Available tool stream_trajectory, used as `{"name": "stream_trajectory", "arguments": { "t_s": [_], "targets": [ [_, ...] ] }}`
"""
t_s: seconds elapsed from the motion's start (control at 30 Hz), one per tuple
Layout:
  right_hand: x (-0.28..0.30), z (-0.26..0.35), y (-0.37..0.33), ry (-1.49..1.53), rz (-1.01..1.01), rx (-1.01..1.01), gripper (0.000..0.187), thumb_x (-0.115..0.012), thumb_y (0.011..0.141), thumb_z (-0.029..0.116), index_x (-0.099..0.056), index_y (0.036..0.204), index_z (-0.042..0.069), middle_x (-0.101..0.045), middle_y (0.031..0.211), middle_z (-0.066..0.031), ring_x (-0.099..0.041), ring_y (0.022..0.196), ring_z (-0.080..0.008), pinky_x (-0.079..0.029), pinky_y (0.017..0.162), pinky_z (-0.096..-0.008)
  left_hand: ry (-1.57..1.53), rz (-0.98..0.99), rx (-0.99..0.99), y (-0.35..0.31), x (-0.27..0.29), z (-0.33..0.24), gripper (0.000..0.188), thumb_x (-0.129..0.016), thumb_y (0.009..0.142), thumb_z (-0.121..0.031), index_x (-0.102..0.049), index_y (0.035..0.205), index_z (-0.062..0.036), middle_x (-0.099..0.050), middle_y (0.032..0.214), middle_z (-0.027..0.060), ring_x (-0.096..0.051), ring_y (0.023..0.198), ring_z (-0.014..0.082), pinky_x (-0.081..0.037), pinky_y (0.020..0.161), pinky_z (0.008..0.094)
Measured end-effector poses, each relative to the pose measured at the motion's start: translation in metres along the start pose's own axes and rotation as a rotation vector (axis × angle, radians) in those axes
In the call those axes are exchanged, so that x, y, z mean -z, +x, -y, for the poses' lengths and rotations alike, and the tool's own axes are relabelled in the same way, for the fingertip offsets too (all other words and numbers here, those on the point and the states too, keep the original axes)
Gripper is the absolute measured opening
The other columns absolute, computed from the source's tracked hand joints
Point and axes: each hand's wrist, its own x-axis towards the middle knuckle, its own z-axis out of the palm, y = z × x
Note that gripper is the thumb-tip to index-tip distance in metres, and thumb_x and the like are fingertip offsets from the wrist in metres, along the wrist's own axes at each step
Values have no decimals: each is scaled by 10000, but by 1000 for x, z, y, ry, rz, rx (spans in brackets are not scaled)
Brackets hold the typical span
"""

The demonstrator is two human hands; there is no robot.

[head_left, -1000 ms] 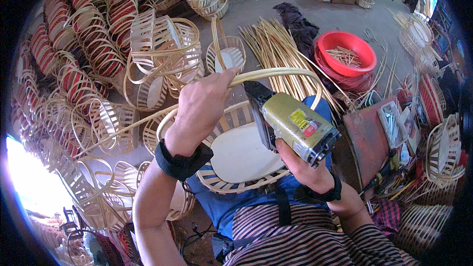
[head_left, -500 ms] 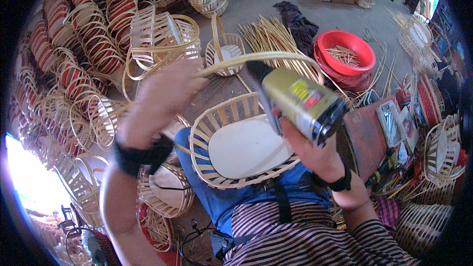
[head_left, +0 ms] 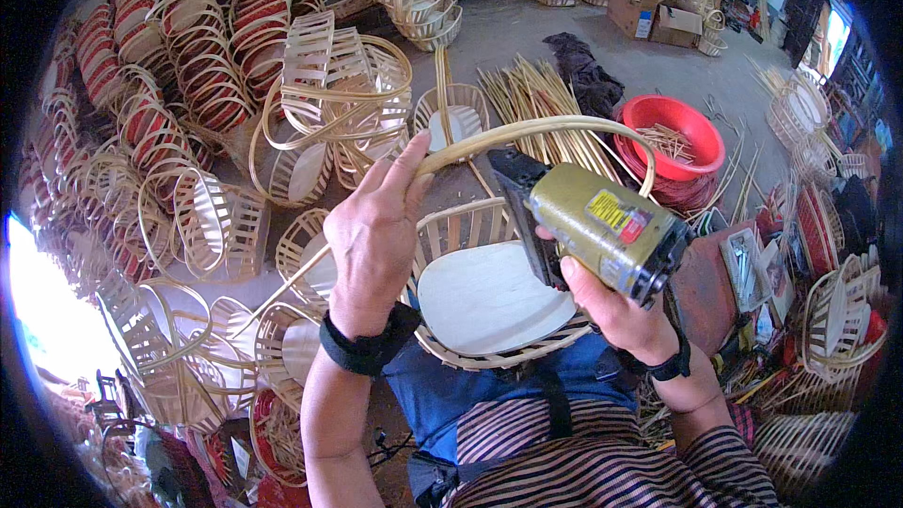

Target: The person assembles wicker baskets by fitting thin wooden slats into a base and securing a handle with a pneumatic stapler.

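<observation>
An oval basket (head_left: 494, 296) of pale wood slats with a flat wooden base rests on my lap. My left hand (head_left: 376, 226) is closed on a long bent bamboo strip (head_left: 546, 124), its index finger stretched along it. The strip arches over the basket to the right, and its tail runs down to the lower left. My right hand (head_left: 616, 306) grips a gold and black staple gun (head_left: 602, 216) above the basket's right side. The staple gun's dark nose sits just under the arched strip; whether they touch I cannot tell.
Stacked baskets (head_left: 202, 47) with red bands fill the left. A bundle of bamboo sticks (head_left: 541, 99) lies ahead on the floor, beside a red basin (head_left: 691, 165). To the right are a tray of small items (head_left: 746, 235) and another basket (head_left: 835, 320). Cardboard boxes (head_left: 632, 7) stand far back.
My left hand has moved right along with the strip, closer to the staple gun, and is no longer blurred. The view has shifted slightly. My right hand still holds the staple gun.
</observation>
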Motion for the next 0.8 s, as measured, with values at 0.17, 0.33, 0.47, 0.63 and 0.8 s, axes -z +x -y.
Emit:
{"name": "stream_trajectory", "arguments": {
  "t_s": [0.17, 0.33, 0.47, 0.63, 0.8],
  "targets": [
    [-7, -6, -3, -164, 55, 205, 217, -614, 661, 63, -563, 867, 17, -582, 839, -108, -568, 746, -238, -440, 675, -315, -10, -47, 7, -4, -7, -3, 361, -558, 736, -171, -492, 1091, -158, -499, 653, 52, -511, 556, 204, -403, 484, 303],
    [-8, 3, 0, -155, 63, 156, 199, -614, 663, 74, -567, 849, 19, -586, 823, -106, -569, 744, -242, -442, 665, -321, -16, -54, -8, -4, -8, -2, 332, -564, 733, -180, -513, 1056, -128, -502, 617, 62, -515, 538, 215, -404, 478, 304],
    [-8, 6, -1, -207, 54, 138, 198, -615, 659, 73, -569, 846, 23, -587, 822, -103, -569, 743, -243, -444, 669, -322, -14, -47, -6, -3, -10, -4, 317, -563, 734, -175, -519, 1043, -116, -509, 616, 63, -522, 539, 218, -406, 477, 308],
    [1, -1, 6, -347, 128, 243, 299, -601, 642, 58, -540, 933, 25, -579, 853, -118, -567, 751, -271, -445, 678, -329, -50, -21, -4, 2, -7, 0, 276, -537, 755, -216, -534, 1019, -134, -533, 620, 77, -538, 547, 228, -407, 477, 317],
    [-13, -19, 42, -454, 722, 77, 418, -532, 651, 76, -430, 1052, 17, -544, 820, -210, -542, 744, -345, -444, 642, -393, -96, 6, -49, 21, 16, -19, 243, -522, 766, -235, -553, 982, -127, -554, 635, 98, -544, 557, 252, -409, 485, 321]
  ]
}}
